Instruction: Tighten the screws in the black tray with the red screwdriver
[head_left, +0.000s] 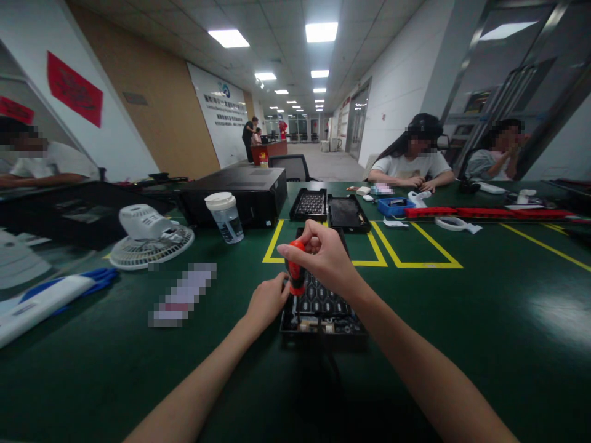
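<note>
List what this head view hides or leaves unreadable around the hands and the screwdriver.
- Screwdriver tip: hidden behind the left hand and the black unit.
- Handle top: wrapped by the right hand.
- Unit's inner parts: too small and dark to tell.
- Paper slip: blurred out.
- Wall sign text: too small to read.

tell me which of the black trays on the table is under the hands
The near black tray, right at the table's front edge: the right hand holds a red-handled screwdriver upright over it while the left hand touches its left edge. The two far trays lie untouched.
</note>
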### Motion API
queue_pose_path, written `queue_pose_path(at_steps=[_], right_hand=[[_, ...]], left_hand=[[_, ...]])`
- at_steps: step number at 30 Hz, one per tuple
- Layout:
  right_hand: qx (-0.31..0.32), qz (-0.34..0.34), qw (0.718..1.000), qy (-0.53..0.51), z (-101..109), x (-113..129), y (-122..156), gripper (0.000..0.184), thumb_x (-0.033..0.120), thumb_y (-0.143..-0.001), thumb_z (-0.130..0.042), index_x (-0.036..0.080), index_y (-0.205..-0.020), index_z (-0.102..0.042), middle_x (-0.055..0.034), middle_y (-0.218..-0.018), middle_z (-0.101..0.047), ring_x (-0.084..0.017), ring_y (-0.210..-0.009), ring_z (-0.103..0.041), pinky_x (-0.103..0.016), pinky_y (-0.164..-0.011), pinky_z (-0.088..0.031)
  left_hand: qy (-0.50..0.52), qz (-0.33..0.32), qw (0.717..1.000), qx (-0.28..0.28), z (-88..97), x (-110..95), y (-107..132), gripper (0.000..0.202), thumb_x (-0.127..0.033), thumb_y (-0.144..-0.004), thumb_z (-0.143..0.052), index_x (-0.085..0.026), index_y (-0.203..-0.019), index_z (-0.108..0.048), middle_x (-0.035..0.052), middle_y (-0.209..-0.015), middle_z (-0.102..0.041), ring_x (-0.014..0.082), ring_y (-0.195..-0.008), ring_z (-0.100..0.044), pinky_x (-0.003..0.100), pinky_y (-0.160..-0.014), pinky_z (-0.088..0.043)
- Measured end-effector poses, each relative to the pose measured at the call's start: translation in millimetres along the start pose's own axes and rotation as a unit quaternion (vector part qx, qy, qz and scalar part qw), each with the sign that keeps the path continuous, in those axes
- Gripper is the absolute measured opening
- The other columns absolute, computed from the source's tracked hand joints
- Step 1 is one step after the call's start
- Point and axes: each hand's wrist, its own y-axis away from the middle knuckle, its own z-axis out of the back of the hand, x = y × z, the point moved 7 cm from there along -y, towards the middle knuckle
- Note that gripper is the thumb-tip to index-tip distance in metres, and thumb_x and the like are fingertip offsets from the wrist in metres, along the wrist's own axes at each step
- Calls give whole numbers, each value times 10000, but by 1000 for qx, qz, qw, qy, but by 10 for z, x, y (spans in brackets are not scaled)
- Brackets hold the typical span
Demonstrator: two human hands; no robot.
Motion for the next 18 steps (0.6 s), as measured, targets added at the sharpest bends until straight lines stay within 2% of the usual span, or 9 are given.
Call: queue_pose_path(at_steps=[5,9,14,18], right_hand=[[-64,15,995,81,23,56,50,292,379,-700,-607,173,-657,-404,46,-573,-463,-74,-516,-456,-192,-463,-334],[-78,22,992,97,12,91,79,297,403,-704,-597,169,-665,-418,32,-608,-487,-79,-538,-459,-206,-492,-350],[-63,11,997,40,7,23,33,245,316,-675,-633,169,-709,-440,41,-612,-493,-73,-541,-461,-198,-502,-366],[-25,-19,999,-41,-7,-73,-32,196,280,-683,-618,151,-796,-524,54,-595,-458,-57,-505,-436,-184,-479,-353]], left_hand=[[-3,-7,1000,1,-22,5,-17,300,-327,-861,-323,-180,-973,-559,66,-809,-656,188,-732,-614,240,-604,-405],[-9,-2,1000,9,-47,26,-37,310,-329,-860,-317,-173,-979,-557,73,-809,-657,187,-725,-613,239,-600,-404],[0,-2,1000,3,-31,32,-32,315,-353,-862,-315,-187,-981,-554,65,-813,-656,190,-744,-618,245,-626,-410],[9,0,1000,-10,-7,33,-20,319,-375,-864,-312,-196,-1002,-538,72,-835,-659,206,-772,-621,259,-639,-414]])
